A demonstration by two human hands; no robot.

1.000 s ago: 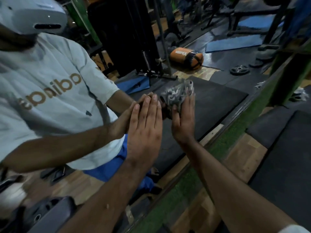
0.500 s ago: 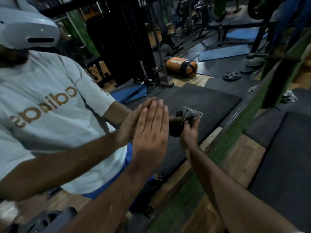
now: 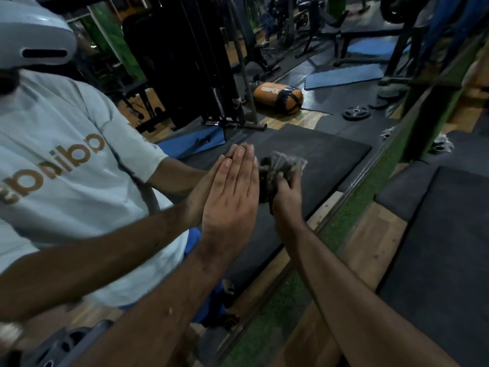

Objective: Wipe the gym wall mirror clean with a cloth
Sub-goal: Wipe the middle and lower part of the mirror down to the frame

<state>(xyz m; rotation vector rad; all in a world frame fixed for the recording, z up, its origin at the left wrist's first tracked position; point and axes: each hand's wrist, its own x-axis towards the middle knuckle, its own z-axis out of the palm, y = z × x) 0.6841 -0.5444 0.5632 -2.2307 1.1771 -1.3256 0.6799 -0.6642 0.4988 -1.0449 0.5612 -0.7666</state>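
Note:
The wall mirror point(image 3: 312, 160) fills the left and middle of the head view and reflects the gym and me. My left hand point(image 3: 230, 205) lies flat against the glass, fingers together and pointing up, meeting its own reflection. Just right of it, my right hand point(image 3: 287, 193) presses a crumpled grey cloth point(image 3: 281, 164) onto the mirror. The cloth bunches above and left of my fingers and is blurred.
The mirror's lower frame runs diagonally along a green strip point(image 3: 352, 215) at the floor. Black mats point(image 3: 444, 247) and wooden flooring point(image 3: 370, 239) lie to the right. Reflected in the glass are an orange bag point(image 3: 277, 98), a weight plate point(image 3: 356, 112) and gym machines.
My right hand has slid the cloth downward on the glass and gathered it smaller. The left hand has stayed flat on the mirror.

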